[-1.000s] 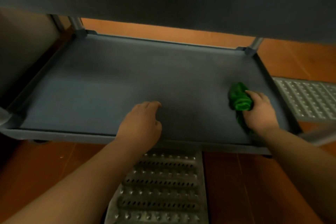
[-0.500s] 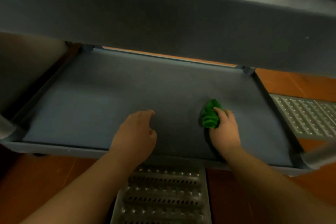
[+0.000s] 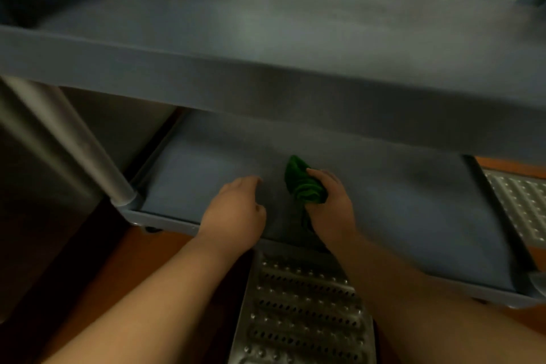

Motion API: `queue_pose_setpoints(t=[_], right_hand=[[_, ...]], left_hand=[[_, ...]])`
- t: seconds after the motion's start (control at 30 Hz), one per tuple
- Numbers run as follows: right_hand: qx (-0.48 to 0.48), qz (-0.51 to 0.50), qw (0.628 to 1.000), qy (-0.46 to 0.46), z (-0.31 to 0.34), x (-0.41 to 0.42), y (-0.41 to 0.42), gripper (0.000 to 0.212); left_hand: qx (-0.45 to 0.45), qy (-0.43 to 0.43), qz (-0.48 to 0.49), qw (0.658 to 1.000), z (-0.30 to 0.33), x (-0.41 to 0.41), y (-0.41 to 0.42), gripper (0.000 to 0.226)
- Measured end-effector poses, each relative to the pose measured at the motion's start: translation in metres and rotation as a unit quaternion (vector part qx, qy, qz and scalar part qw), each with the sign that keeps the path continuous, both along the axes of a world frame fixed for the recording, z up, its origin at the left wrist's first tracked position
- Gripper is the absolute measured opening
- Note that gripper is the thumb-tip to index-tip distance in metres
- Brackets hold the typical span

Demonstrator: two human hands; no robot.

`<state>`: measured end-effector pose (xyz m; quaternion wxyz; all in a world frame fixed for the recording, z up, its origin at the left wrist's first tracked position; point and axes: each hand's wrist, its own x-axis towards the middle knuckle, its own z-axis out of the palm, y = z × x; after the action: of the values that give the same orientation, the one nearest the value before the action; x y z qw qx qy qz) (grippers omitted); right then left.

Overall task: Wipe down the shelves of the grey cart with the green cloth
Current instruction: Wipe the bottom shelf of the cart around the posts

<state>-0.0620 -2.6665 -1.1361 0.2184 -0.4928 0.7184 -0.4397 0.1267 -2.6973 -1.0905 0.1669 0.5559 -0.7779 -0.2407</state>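
The grey cart shows two levels: an upper shelf [image 3: 266, 23] across the top of the view and a lower shelf [image 3: 413, 210] beneath it. My right hand [image 3: 329, 207] grips the bunched green cloth [image 3: 304, 183] near the middle of the lower shelf, close to its front edge. My left hand [image 3: 236, 213] hovers or rests just left of the cloth, fingers loosely curled and holding nothing. Whether it touches the shelf is unclear.
A metal cart post [image 3: 79, 151] rises at the lower shelf's front left corner. Perforated metal grates lie on the orange floor in front [image 3: 298, 310] and to the right [image 3: 520, 204]. A dark cabinet side [image 3: 35, 186] stands close on the left.
My right hand has slid the green cloth leftward along the lower shelf, from the right side to the middle beside my left hand. The view has tilted up, revealing the upper shelf.
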Motion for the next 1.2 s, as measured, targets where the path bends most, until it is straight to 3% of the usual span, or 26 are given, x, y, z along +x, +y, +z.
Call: queue_pose_setpoints(t=[0.13, 0.27, 0.4, 0.6, 0.87, 1.03, 1.1, 1.2], right_hand=[[0.014, -0.009, 0.999, -0.04, 0.043, 0.016, 0.04, 0.05], [0.143, -0.001, 0.984, -0.11, 0.106, 0.035, 0.115, 0.047], [0.181, -0.004, 0.971, -0.155, 0.214, 0.05, 0.188, 0.038], [0.206, -0.012, 0.957, -0.204, 0.418, 0.045, 0.252, 0.054], [0.101, -0.033, 0.965, -0.238, 0.703, 0.015, 0.276, 0.054], [-0.03, -0.087, 0.959, -0.268, 0.814, -0.006, 0.282, 0.047], [-0.089, -0.138, 0.939, -0.303, 0.832, -0.011, 0.286, 0.044], [-0.168, -0.232, 0.878, -0.384, 0.847, -0.018, 0.297, 0.041]], left_hand=[[0.072, -0.011, 0.028, 0.997, 0.035, 0.009, 0.024, 0.05], [0.161, -0.014, 0.065, 0.985, 0.098, 0.025, 0.09, 0.049], [0.223, 0.017, 0.094, 0.97, 0.21, 0.04, 0.155, 0.043], [0.238, 0.045, 0.085, 0.967, 0.424, 0.047, 0.202, 0.038], [0.175, 0.14, 0.011, 0.974, 0.697, 0.027, 0.189, 0.032], [0.172, 0.237, -0.071, 0.953, 0.787, 0.006, 0.178, 0.032], [0.183, 0.275, -0.099, 0.938, 0.804, -0.004, 0.169, 0.035], [0.198, 0.316, -0.123, 0.92, 0.824, -0.029, 0.158, 0.036]])
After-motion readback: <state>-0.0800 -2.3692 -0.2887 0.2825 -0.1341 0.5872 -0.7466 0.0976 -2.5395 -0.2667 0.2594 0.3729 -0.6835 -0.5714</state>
